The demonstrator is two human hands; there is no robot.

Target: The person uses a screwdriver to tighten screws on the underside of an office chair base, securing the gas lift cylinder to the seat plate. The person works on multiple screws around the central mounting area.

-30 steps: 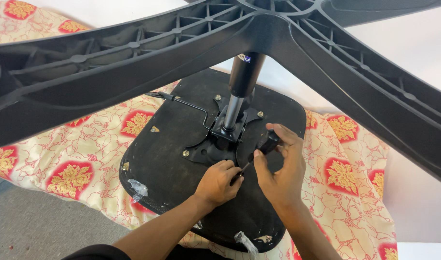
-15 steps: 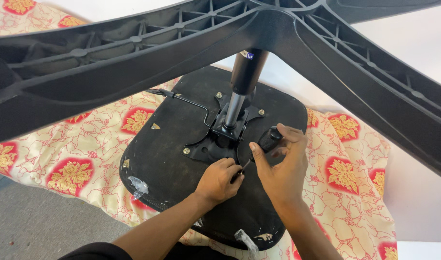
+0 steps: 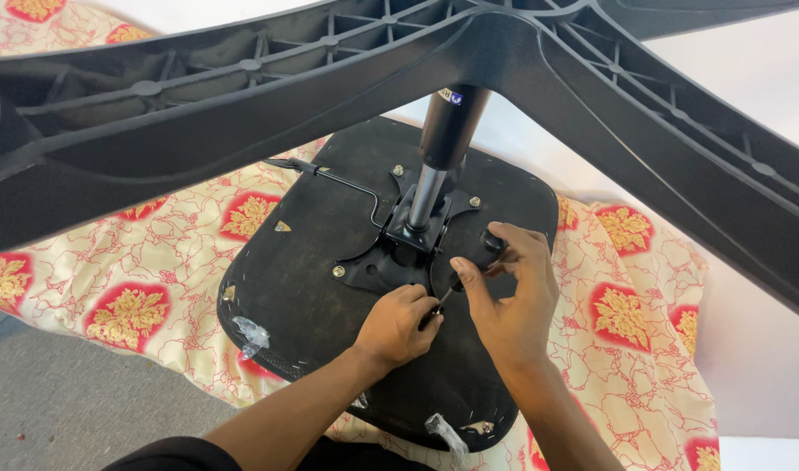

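An office chair lies upside down: the black underside of its seat [image 3: 312,262] faces me, with a metal mounting plate [image 3: 390,253] and gas cylinder [image 3: 438,148] rising to the star base [image 3: 242,113] close overhead. My right hand [image 3: 508,292] grips the black handle of a screwdriver [image 3: 469,266] whose shaft slants down toward the plate. My left hand [image 3: 399,323] pinches the shaft near its tip, at the plate's near edge. The tip itself is hidden by my fingers.
The seat rests on a cream cloth with red and gold flower patches [image 3: 129,305]. A thin lever [image 3: 329,179] sticks out left of the plate. Grey floor [image 3: 59,401] at lower left, white wall [image 3: 757,87] to the right. Scraps of clear plastic [image 3: 251,333] cling to the seat edge.
My right hand has shifted slightly on the screwdriver handle, turning it; my left hand stays at the shaft. The chair has not moved.
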